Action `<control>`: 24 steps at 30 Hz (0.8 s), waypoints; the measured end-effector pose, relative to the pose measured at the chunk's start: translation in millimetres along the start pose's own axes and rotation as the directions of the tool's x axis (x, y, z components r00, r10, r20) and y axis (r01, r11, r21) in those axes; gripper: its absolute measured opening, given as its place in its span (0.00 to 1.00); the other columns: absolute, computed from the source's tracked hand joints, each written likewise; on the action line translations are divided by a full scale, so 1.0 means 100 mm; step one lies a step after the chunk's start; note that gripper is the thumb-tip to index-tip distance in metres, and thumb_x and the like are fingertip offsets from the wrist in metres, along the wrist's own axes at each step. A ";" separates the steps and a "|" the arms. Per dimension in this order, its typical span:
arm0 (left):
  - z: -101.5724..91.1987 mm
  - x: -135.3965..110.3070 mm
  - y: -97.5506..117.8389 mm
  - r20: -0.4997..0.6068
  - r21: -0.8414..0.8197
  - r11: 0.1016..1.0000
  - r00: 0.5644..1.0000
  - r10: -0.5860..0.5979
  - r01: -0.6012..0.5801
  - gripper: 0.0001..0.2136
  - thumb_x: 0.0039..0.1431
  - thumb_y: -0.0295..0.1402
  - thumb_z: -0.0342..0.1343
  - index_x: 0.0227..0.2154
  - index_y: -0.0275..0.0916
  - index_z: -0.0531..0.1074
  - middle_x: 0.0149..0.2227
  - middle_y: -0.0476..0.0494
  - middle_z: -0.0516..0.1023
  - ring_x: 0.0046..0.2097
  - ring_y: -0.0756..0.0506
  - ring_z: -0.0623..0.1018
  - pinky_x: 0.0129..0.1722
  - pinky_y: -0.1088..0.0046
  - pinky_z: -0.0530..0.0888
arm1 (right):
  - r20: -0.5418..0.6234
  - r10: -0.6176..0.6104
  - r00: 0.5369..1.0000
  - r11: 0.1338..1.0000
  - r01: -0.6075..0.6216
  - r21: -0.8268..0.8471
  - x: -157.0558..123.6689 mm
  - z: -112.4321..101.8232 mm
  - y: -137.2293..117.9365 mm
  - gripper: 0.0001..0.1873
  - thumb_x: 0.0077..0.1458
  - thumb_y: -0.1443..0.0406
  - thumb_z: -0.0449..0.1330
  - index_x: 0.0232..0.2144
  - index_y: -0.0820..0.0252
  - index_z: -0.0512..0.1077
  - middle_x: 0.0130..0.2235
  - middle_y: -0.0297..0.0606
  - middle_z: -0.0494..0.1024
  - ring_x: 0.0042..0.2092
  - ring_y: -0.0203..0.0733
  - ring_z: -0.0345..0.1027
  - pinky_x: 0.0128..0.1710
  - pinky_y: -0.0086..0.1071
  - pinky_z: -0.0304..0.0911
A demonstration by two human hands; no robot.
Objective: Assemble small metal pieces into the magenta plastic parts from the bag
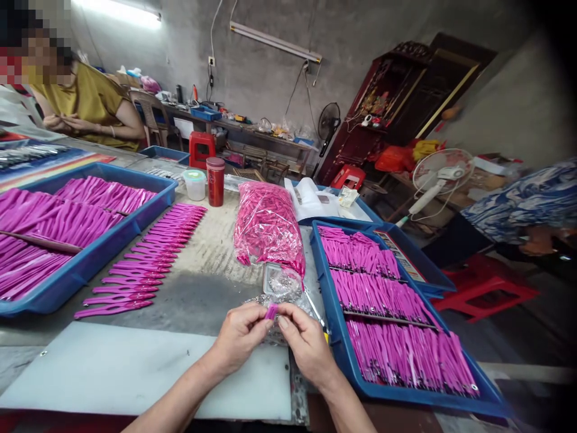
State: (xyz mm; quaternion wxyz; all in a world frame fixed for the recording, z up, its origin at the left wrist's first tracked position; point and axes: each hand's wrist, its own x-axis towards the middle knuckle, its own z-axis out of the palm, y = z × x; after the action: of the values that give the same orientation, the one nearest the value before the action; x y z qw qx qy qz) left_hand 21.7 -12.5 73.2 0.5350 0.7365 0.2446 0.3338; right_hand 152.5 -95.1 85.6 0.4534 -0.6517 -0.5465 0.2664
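My left hand and my right hand meet above the near table edge. Between their thumbs and fingers they pinch one small magenta plastic piece; the fingers hide most of its shape. Just beyond the hands lie clear plastic wrapping and a small square container of tiny metal parts. Behind that stands a clear bag of small pink plastic parts. To the left, a slanting row of slim, forked magenta plastic pieces with darker pink ends lies on the table.
Blue trays of magenta pieces flank me, a left tray and a right tray. A white board lies in front. Farther back stand a red lidded cup and a white tub. A person sits far left; another stands right.
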 end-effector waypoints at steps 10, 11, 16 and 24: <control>0.05 -0.13 -0.23 0.065 0.217 0.956 0.980 0.187 -0.197 0.12 0.58 0.31 0.47 0.22 0.39 0.69 0.21 0.48 0.67 0.26 0.49 0.68 0.27 0.78 0.64 | -0.060 -0.126 0.990 0.987 0.119 -0.108 -0.06 0.14 0.07 0.11 0.57 0.63 0.50 0.28 0.59 0.70 0.25 0.33 0.70 0.28 0.36 0.64 0.28 0.27 0.58; 0.05 -0.14 -0.23 0.071 0.232 0.948 0.976 0.205 -0.216 0.12 0.59 0.30 0.47 0.22 0.39 0.69 0.21 0.48 0.67 0.25 0.50 0.68 0.26 0.78 0.64 | -0.063 -0.131 0.989 0.986 0.123 -0.112 -0.07 0.14 0.08 0.11 0.57 0.63 0.50 0.28 0.59 0.70 0.25 0.34 0.70 0.28 0.36 0.64 0.28 0.27 0.58; 0.06 -0.15 -0.28 0.095 0.315 0.899 0.952 0.290 -0.305 0.11 0.59 0.28 0.46 0.23 0.37 0.68 0.21 0.47 0.69 0.25 0.50 0.69 0.26 0.79 0.65 | -0.061 -0.187 0.980 0.970 0.175 -0.169 -0.12 0.17 0.13 0.11 0.58 0.65 0.49 0.27 0.59 0.69 0.25 0.33 0.69 0.27 0.36 0.63 0.27 0.27 0.57; 0.09 -0.15 -0.32 0.065 0.341 0.834 0.896 0.439 -0.433 0.12 0.61 0.28 0.44 0.22 0.37 0.64 0.20 0.50 0.65 0.23 0.52 0.66 0.23 0.81 0.63 | -0.055 -0.323 0.945 0.924 0.302 -0.233 -0.10 0.15 0.19 0.10 0.58 0.67 0.48 0.27 0.59 0.67 0.23 0.32 0.67 0.25 0.34 0.63 0.25 0.25 0.58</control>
State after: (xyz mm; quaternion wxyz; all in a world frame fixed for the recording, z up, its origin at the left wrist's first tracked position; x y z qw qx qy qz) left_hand 18.6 -18.6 37.6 0.3046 0.8527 0.1295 0.4041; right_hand 146.2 -100.4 61.0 0.4392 -0.6142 -0.6483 0.0978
